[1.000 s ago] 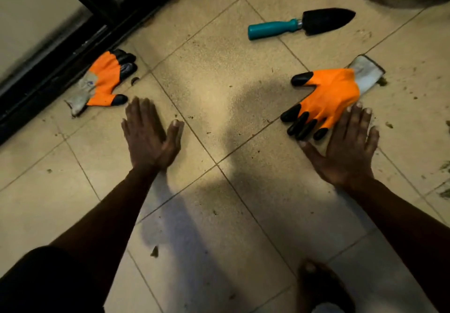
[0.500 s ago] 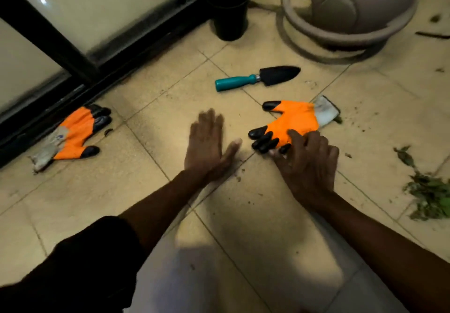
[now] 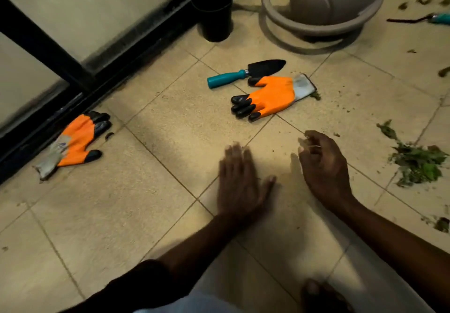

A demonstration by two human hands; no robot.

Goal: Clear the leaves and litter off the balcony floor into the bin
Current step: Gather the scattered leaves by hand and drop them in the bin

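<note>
The fingers [image 3: 237, 156] of our left hand [image 3: 239, 186] lie straight and close together, palm down, on or just above the balcony floor [image 3: 146, 215]. The blur keeps us from saying whether they touch the tile. On our right hand [image 3: 325, 171] the fingers [image 3: 314, 139] are curled inward. A thin pale streak shows by their tips, but we cannot tell whether they pinch a scrap of litter or hold nothing.

The leaves [image 3: 418, 164] lie in a loose green heap to the right of the right hand, apart from it, with smaller bits scattered over the tiles around them. No bin shows in our view.

We judge this to be the gathering step, and an early one, since the heap looks untouched. An orange glove [image 3: 270, 98] lies beyond our hands, just beside a teal-handled trowel [image 3: 246, 74], and a second glove [image 3: 73, 139] rests by the door frame at the left. Neither is worn.

Next we would need to carry the right hand across to the heap and sweep or scoop it together, with the left hand as a backstop. We would also have to find the bin first.
</note>
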